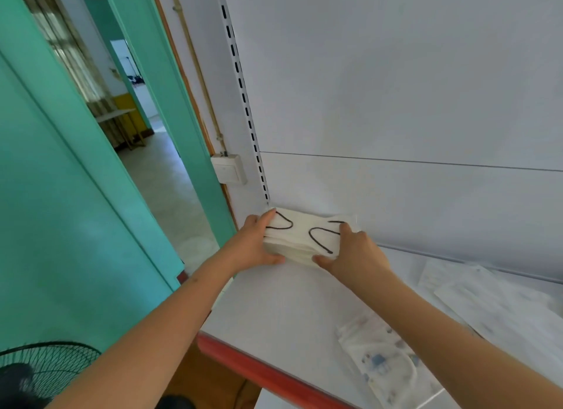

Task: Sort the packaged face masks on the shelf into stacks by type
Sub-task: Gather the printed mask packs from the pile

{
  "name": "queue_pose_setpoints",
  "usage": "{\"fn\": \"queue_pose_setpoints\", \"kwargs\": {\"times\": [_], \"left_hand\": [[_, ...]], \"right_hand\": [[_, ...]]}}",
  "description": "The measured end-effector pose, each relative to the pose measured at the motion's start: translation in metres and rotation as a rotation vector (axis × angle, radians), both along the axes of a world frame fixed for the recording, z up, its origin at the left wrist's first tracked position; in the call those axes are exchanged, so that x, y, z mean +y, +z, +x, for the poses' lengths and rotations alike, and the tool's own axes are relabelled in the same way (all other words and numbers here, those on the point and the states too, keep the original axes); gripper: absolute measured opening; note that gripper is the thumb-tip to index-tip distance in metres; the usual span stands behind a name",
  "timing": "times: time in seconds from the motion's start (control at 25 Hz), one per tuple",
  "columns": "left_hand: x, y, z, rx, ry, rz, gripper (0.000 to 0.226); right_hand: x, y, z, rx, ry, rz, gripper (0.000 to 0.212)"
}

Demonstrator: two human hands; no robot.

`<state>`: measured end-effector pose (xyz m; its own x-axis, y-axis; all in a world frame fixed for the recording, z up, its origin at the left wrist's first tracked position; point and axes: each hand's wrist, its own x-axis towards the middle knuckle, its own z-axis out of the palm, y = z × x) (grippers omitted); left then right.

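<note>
A stack of white packaged masks with black ear loops (300, 236) lies in the back left corner of the white shelf (274, 305). My left hand (256, 244) clasps the stack's left end, fingers along the side and thumb at the front. My right hand (353, 250) clasps its right end the same way. A packaged mask with a blue printed pattern (380, 357) lies near the shelf's front edge, partly under my right forearm. Several pale packaged masks (487, 296) lie spread at the right.
The shelf has a red front edge strip (259, 369) and a white back panel with a slotted upright (243, 103). A light switch (230, 169) sits left of it. A green door frame (170, 103) and a black fan (45, 369) are at the left.
</note>
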<state>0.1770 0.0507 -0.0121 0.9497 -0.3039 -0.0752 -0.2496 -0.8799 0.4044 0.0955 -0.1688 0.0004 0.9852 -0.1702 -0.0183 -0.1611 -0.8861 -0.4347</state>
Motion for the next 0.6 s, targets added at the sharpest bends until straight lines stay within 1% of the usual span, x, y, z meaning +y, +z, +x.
{"fn": "queue_pose_setpoints", "kwargs": {"times": [0.04,0.12,0.16,0.24,0.28,0.32,0.36,0.4,0.44,0.48,0.52,0.56,0.6], "left_hand": [[-0.004,0.004,0.004,-0.028,0.013,-0.031,0.119],[-0.015,0.015,0.011,0.008,0.015,-0.023,0.119],[-0.017,0.02,0.013,0.042,0.006,0.056,0.125],[-0.013,0.027,0.01,0.098,0.006,0.293,0.143],[-0.01,0.032,0.007,0.059,0.003,0.377,0.147],[-0.01,0.041,-0.001,-0.031,-0.009,0.4,0.147],[-0.018,0.05,-0.014,-0.139,-0.022,0.314,0.143],[-0.032,0.058,-0.034,-0.251,-0.054,0.11,0.132],[-0.05,0.059,-0.054,-0.336,-0.066,-0.196,0.113],[-0.074,0.05,-0.077,-0.343,-0.047,-0.504,0.086],[-0.098,0.041,-0.104,-0.287,-0.019,-0.661,0.065],[-0.118,0.025,-0.129,-0.202,-0.021,-0.654,0.059],[-0.137,0.009,-0.152,-0.118,-0.073,-0.49,0.067]], "right_hand": [[0.002,0.003,0.001,-0.012,-0.009,-0.032,0.077],[0.004,0.006,0.001,-0.012,-0.036,-0.1,0.094],[0.003,0.007,0.0,0.014,-0.026,-0.114,0.105],[-0.002,0.008,-0.005,0.119,0.048,-0.095,0.128],[-0.008,0.011,-0.012,0.158,0.078,-0.055,0.136],[-0.018,0.015,-0.02,0.15,0.082,-0.002,0.137],[-0.033,0.022,-0.031,0.1,0.056,0.044,0.133],[-0.052,0.027,-0.046,0.025,0.006,0.068,0.124],[-0.075,0.031,-0.061,-0.059,-0.064,0.061,0.113],[-0.103,0.031,-0.078,-0.098,-0.149,0.007,0.103],[-0.129,0.028,-0.096,-0.067,-0.222,-0.081,0.096],[-0.149,0.022,-0.114,0.025,-0.278,-0.165,0.094],[-0.163,0.016,-0.131,0.127,-0.307,-0.21,0.094]]}}
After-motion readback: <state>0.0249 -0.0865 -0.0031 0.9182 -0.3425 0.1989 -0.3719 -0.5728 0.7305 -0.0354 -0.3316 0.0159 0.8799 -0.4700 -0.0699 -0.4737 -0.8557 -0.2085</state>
